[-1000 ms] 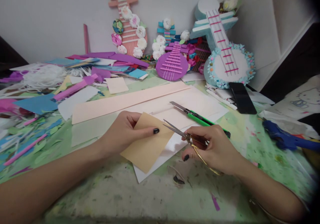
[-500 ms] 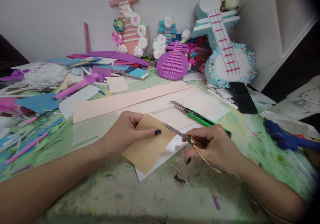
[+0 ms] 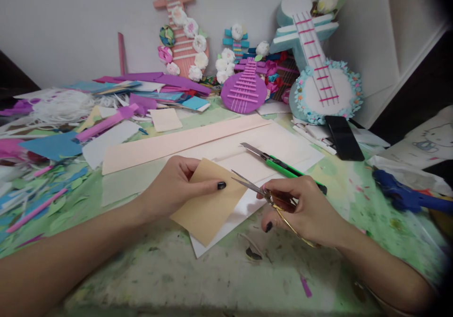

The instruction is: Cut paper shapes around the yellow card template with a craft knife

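Between the thumb and fingers of my left hand (image 3: 187, 182) is a piece of tan paper (image 3: 208, 213), tilted above the table. My right hand (image 3: 300, 208) grips a pair of gold-handled scissors (image 3: 253, 186) by the loops. Their blades are slightly parted and overlap the right part of the tan paper in the view; whether they touch it I cannot tell. Beneath lie white sheets (image 3: 293, 142) and a long pale pink strip (image 3: 159, 147). A green utility knife (image 3: 283, 166) with its blade out rests on the sheets, just beyond my right hand.
Paper instruments stand at the back: a pink one (image 3: 184, 53), a purple one (image 3: 244, 90) and a light blue one (image 3: 325, 81). Coloured paper scraps (image 3: 56, 145) cover the left side. A black phone (image 3: 343, 137) and a blue glue gun (image 3: 399, 189) lie at right.
The scissor blades have parted slightly; before, they were nearly together. My left hand and the tan paper have barely shifted.
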The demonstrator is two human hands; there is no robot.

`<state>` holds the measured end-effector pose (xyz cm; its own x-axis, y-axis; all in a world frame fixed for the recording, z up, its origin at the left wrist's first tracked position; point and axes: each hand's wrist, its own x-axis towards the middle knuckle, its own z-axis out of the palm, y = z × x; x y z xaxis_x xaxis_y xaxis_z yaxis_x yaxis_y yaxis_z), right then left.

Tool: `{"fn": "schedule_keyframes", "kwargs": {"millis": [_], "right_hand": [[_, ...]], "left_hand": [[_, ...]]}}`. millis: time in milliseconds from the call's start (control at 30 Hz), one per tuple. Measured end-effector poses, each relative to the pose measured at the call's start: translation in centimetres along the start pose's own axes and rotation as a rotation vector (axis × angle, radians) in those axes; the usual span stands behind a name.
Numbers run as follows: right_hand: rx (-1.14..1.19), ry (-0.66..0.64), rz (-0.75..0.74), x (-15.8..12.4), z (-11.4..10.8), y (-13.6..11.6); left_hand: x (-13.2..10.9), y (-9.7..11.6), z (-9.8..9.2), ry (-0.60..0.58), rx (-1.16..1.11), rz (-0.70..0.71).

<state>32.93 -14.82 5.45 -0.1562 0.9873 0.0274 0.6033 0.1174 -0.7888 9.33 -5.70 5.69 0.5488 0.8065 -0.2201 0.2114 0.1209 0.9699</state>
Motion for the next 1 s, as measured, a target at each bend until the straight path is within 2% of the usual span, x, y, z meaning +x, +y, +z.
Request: {"fn": "schedule_keyframes", "kwargs": {"millis": [667, 1000], "right_hand": [[0.001, -0.009, -0.052, 0.0, 0.03, 0.01], [0.006, 0.004, 0.007, -0.13, 0.17, 0.0]], "left_hand": [[-0.15, -0.02, 0.16, 0.016, 0.098, 0.014], [-0.05, 0.22, 0.2, 0.024, 0.088, -0.006]]}}
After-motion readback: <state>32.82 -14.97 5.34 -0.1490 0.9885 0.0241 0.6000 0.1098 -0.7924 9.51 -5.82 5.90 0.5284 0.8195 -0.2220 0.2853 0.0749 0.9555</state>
